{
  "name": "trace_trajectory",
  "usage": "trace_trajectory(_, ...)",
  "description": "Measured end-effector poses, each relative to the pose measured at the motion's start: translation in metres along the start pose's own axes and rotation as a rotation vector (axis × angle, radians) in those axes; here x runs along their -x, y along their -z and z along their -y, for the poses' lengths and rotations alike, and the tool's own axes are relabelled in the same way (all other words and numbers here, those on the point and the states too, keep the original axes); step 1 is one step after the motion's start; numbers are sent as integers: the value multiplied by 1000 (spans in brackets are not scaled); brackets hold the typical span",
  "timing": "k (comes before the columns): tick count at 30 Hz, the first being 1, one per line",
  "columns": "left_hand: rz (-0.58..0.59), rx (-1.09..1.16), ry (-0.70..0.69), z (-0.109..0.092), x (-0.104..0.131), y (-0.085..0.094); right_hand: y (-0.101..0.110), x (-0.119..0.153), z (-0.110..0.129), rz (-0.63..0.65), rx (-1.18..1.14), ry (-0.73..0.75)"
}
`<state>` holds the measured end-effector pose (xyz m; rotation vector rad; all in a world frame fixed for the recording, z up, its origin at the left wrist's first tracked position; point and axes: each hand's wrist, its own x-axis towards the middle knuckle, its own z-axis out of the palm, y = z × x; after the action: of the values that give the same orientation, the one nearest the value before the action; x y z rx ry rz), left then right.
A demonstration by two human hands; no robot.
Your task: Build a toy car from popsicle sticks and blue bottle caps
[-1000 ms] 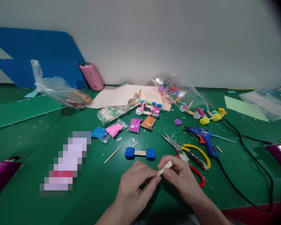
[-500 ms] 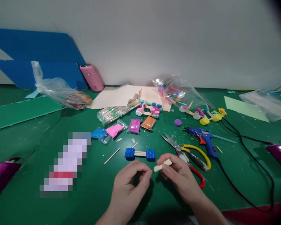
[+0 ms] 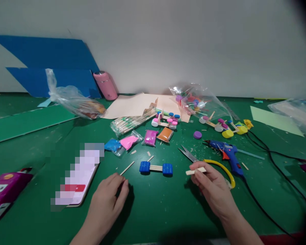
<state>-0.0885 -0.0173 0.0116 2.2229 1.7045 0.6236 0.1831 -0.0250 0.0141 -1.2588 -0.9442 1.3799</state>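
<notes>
Between the thumb and fingers of my right hand (image 3: 210,180) are short pale wooden stick pieces (image 3: 196,171), held above the table in front of the scissors (image 3: 190,154). My left hand (image 3: 108,195) is low over the table with its fingers curled together; whatever they may hold is hidden. A thin wooden stick (image 3: 129,166) lies at its fingertips, the near end covered by the hand. Between my hands lies a small piece with blue caps (image 3: 167,169) at both ends, joined by parallel wooden sticks (image 3: 156,168).
A blue glue gun (image 3: 225,149) with a black cord lies right. Behind are clay packets (image 3: 151,137), bundled sticks (image 3: 132,122), small bottle-cap cars (image 3: 164,123) and a bag of caps (image 3: 193,100). A phone (image 3: 83,177) and purple power strip (image 3: 10,190) sit left; a pink flask (image 3: 105,86) stands behind.
My left hand has moved left and slightly down, to the loose thin stick. My right hand has moved right with the wooden pieces, now covering part of the scissors. The view has shifted slightly.
</notes>
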Motion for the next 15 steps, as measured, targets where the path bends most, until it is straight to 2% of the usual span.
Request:
trace_trajectory(2,77,-146,-34,6,2,0,3,0,1,-15,38,6)
trace_trajectory(4,132,-197,-55,8,2,-1,3,0,2,-20,96,15)
trace_trajectory(9,61,-9,23,-1,-7,-6,-7,-1,6,-4,239,41)
trace_trajectory(12,92,67,51,-8,-18,-13,-19,-5,6,45,255,59)
trace_trajectory(15,107,83,19,-14,-25,-19,-29,-10,4,99,267,78)
